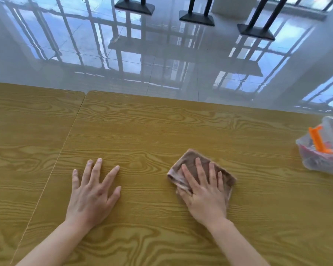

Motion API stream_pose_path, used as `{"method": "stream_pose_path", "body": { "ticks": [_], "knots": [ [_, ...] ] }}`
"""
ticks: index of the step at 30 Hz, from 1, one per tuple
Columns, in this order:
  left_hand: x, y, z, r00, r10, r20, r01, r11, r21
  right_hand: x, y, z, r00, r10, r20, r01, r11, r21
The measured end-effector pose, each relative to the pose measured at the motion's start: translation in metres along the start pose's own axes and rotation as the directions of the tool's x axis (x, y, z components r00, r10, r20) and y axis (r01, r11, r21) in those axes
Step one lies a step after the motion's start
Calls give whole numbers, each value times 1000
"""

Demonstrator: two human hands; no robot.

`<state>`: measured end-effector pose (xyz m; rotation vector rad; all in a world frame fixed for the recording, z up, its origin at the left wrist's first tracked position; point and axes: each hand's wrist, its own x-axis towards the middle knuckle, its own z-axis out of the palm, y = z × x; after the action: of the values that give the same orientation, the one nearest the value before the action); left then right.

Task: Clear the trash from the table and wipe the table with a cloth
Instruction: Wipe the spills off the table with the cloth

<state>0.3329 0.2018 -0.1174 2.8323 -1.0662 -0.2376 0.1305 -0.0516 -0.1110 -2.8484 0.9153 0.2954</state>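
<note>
Wood-grain surface [161, 127] fills the lower view, with glossy floor tiles beyond its far edge. The left hand [92, 194] lies flat and empty with fingers spread, well apart from the right hand [204, 191], which presses palm-down, fingers extended, on the folded brown cloth [192, 160] right of centre. The cloth looks soft, light and limp, likely to bunch or slide, so flat pressure over its middle suits it best; a clear plastic container [323, 166] of scraps sits at the right edge.
</note>
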Motion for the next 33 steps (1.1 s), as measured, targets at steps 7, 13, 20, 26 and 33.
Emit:
{"method": "stream_pose_path", "body": {
  "ticks": [7, 13, 20, 26, 33],
  "knots": [
    [5, 92, 21, 997, 72, 4, -72, 997, -18, -62, 114, 12, 989, -74, -125, 67, 996, -57],
    [6, 95, 32, 996, 85, -22, -84, 996, 41, -8, 232, -14, 911, 411, 16, -411, 909, 67],
    [8, 100, 29, 998, 58, -19, -57, 997, 43, 57, 188, -32, 906, 416, 74, -422, 899, 115],
    [-1, 83, 14, 997, 82, -2, -82, 986, -148, -42, 83, 10, 998, 40, -47, -40, 999, -7],
    [-49, 10, 8, 998, 56, -4, -56, 995, -78, -92, -31, 35, 974, -205, -98, 205, 979, -8]
  ]
}}
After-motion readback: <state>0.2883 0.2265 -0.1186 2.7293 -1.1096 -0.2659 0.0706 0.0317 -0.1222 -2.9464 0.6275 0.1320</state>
